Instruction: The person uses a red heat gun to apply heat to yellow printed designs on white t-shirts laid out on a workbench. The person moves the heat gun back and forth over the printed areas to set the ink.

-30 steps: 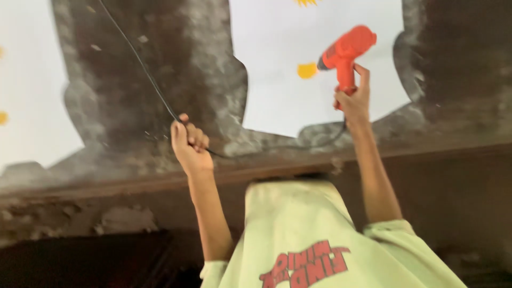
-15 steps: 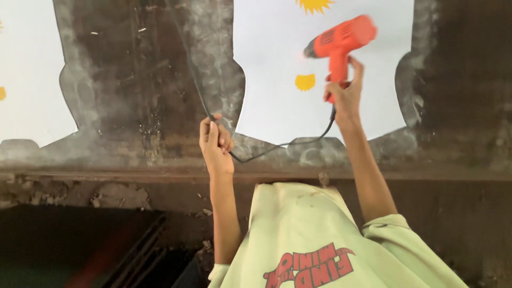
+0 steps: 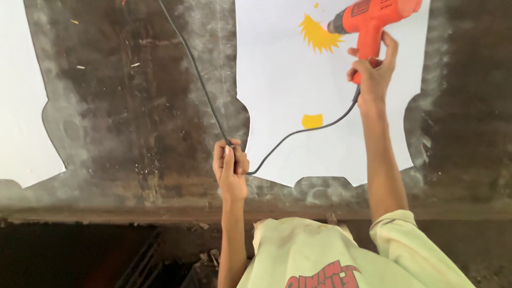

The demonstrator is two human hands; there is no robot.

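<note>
Over a dark worktable [image 3: 133, 106], right hand [image 3: 373, 72] grips an orange heat gun [image 3: 373, 16] aimed at yellow paint [image 3: 318, 36]; left hand [image 3: 230, 165] clenches the cord [image 3: 197, 72], best kept clear.

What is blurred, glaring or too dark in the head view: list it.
Head view: mostly sharp; white sheet bright, near blown out; bottom left corner almost black, detail lost; orange heat gun in right hand and black cord in left hand crisp, no strong shadows.

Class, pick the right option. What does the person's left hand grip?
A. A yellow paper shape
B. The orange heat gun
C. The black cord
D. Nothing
C: the left hand is closed around the black cord, while the right hand holds the orange heat gun.
</note>
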